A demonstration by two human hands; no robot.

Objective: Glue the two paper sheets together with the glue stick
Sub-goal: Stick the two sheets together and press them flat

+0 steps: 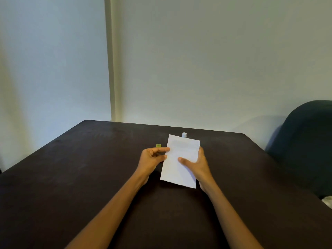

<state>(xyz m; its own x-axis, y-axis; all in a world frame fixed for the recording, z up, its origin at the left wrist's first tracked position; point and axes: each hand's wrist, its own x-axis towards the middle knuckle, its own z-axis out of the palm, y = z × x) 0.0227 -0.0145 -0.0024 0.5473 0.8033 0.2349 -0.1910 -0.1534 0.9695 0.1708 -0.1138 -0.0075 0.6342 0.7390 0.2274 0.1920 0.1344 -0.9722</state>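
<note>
— While held above the dark table (pixel 89 177), where exactly sits the white paper (pixel 180 162)?
— Lifted near the middle, tilted, between both hands. Impossible to tell whether one sheet or two.
— And the right hand (pixel 198 165)?
— Clasped on the paper's right edge, thumb across the front, fingers behind.
— The left hand (pixel 152 159)?
— Pinching the left edge with fingertips (pixel 166 150).
— Glue stick (pixel 184 135)?
— Standing upright on the table just beyond the paper's far edge, only its pale top showing.
— Anything else?
— Small yellow-green cap (pixel 158 145) on the table, left of the paper, behind the left hand. Dark chair (pixel 305 141) far right.
</note>
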